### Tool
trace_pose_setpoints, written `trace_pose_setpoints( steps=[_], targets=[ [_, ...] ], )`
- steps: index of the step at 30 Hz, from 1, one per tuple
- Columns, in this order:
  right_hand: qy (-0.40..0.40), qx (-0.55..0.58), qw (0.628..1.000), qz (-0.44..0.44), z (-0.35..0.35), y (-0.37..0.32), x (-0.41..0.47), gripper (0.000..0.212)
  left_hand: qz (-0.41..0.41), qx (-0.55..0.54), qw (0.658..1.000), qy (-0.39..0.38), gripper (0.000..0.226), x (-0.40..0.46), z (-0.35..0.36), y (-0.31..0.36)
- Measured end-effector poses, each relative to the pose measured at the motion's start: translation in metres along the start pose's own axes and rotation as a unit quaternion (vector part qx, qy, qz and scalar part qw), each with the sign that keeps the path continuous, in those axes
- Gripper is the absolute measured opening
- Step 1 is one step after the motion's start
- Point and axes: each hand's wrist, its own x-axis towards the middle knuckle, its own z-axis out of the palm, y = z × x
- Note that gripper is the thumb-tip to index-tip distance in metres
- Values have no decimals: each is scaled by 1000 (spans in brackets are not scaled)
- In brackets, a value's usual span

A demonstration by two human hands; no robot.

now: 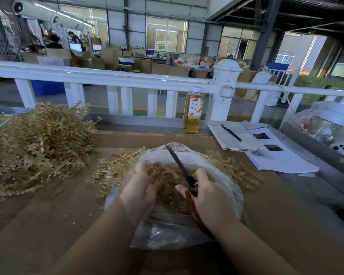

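Observation:
A clear plastic bag (222, 197) lies open on the brown cardboard-covered table (48, 225), with tan beaded sprigs (173, 195) inside it. My left hand (142, 187) reaches into the bag's mouth, fingers relaxed and touching the sprigs. My right hand (209, 197) grips a pair of scissors (184, 171) with red-brown handles. The dark blades are together and point up and away over the bag.
A big heap of the same tan sprigs (36, 139) fills the left of the table; smaller bunches (236, 169) lie beside the bag. A bottle of amber drink (193, 112) stands by the white railing (107, 76). A notebook with a pen (231, 132) and printed sheets (276, 157) lie at right.

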Motion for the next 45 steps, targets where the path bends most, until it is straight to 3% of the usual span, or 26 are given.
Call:
trace_pose_setpoints(
  steps=[5, 9, 13, 17, 21, 26, 29, 33, 35, 39, 45],
  targets=[
    [-9, -36, 999, 20, 1, -2, 1, 30, -8, -31, 999, -29, 36, -4, 4, 26],
    [-29, -60, 998, 21, 8, -4, 3, 26, 71, -48, 996, 7, 18, 0, 7, 36],
    [-41, -66, 997, 12, 16, -5, 2, 28, 114, 85, 990, 9, 9, 0, 11, 34],
    [-36, -64, 997, 3, 22, -1, 0, 30, 188, 359, 914, -10, 21, -1, 4, 33],
    [-32, -58, 998, -4, 23, 2, -2, 33, 256, 441, 860, 9, 20, -1, -2, 37],
    [-16, -52, 998, -20, 25, 2, -4, 36, 245, 318, 914, 54, 19, 0, 2, 41],
    [-8, -55, 998, -26, 26, 3, -4, 36, 241, 360, 899, 55, 19, 4, 0, 42],
    [-1, -42, 999, -21, 26, 4, -5, 36, 155, 454, 877, 6, 14, 5, -4, 41],
    [8, -30, 999, -22, 25, 4, -5, 31, 169, 500, 850, 7, 13, 4, -5, 38],
    [15, -21, 999, -18, 23, 3, -5, 31, 294, 559, 771, 84, 20, -1, -3, 42],
    [11, -29, 1000, -4, 25, 4, -2, 32, 445, 532, 713, 104, 26, -10, 11, 59]
  ],
)
